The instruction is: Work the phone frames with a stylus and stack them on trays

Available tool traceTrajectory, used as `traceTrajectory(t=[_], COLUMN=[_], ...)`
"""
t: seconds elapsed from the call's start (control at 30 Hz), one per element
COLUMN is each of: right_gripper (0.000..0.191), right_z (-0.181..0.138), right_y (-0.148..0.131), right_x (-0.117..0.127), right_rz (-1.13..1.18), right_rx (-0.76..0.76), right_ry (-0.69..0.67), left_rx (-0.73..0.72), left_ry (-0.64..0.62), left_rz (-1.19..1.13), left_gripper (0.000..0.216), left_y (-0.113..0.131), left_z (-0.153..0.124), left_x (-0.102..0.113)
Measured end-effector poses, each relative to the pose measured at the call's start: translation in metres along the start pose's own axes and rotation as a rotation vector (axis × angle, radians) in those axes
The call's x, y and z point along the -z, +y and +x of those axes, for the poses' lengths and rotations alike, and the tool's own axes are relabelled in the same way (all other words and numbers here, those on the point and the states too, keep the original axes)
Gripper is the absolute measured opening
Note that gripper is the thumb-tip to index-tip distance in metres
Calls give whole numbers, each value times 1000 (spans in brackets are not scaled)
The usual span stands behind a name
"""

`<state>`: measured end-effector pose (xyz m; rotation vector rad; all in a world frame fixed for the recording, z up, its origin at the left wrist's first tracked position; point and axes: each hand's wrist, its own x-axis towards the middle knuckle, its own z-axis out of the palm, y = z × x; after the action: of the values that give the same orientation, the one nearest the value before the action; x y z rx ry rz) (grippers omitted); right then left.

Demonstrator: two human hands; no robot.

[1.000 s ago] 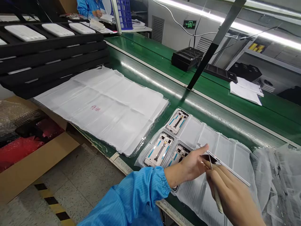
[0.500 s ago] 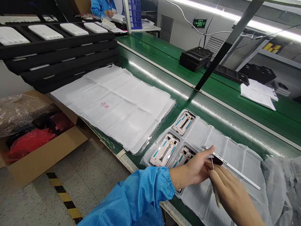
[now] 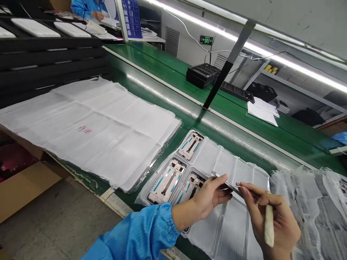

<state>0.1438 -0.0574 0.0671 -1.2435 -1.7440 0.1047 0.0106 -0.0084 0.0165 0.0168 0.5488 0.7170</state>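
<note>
My left hand [image 3: 207,196] grips a thin phone mid-frame [image 3: 230,185], tilted so that mostly its narrow edge shows. My right hand [image 3: 273,213] is closed around a slim tool with a beige wrapped handle [image 3: 269,225]; a narrow pale tip sticks up past the fingers. Its thumb and index finger pinch together close to the frame's edge; whether they hold something small there is unclear. Below both hands lies a clear plastic tray [image 3: 234,224]. Several phone mid-frames [image 3: 167,180] with blue strips sit in its left pockets, one partly behind my left arm.
A white-covered stack of trays [image 3: 121,144] lies to the left. More plastic trays [image 3: 306,206] are at the right. A dark post [image 3: 221,79] rises behind the tray on the green bench [image 3: 162,77]. Black racks [image 3: 51,66] and a co-worker's blue sleeve [image 3: 81,9] are at far left.
My right hand has drawn apart from my left and turned, bringing the tool's handle upright. The phone mid-frame is now held more edge-on. The camera view has swung right.
</note>
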Motion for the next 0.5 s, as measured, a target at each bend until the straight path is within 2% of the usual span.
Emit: traceTrajectory(t=[0.2,0.3,0.5], right_gripper=[28,30,29], right_z=[-4,-6,-23], right_y=[8,9,14], right_x=[-7,-12,-20], right_rz=[-156,-239,-190], right_rx=[83,132,193], right_ry=[-1,51,-66], left_rx=[-79,-72,-76], left_ry=[34,81,70], left_rz=[94,103,138], left_gripper=[92,94,90], left_y=[-5,-5,-7], left_z=[-2,0,1], left_x=[1,3,4])
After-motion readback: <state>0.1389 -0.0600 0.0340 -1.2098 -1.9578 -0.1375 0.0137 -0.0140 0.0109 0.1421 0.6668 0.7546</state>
